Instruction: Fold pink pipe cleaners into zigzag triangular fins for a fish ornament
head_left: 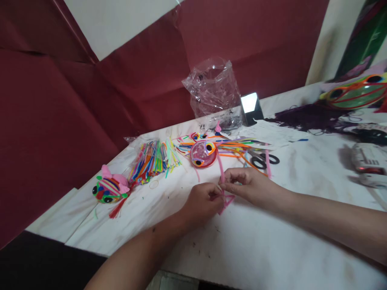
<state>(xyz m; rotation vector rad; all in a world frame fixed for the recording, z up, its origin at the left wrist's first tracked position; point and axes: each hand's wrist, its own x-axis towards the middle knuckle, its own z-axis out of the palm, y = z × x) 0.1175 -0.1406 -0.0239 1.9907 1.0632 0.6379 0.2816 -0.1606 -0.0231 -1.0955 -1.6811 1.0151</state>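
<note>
A pink pipe cleaner runs between my two hands, its lower end bent into a small angular shape. My left hand pinches it near the bend, fingers closed. Just above and to the right, my right hand grips the same strand between thumb and fingertips. Beyond the hands lies a round red-rimmed piece with two big black eyes outlined in orange, white and purple. Black-handled scissors rest behind my right hand, partly covered by loose pipe cleaners.
A bundle of multicoloured pipe cleaners lies at left centre. Farther left sits a colourful fish-like figure with a red tassel. A clear plastic bag and a phone stand at the back. Dark threads spread at the right.
</note>
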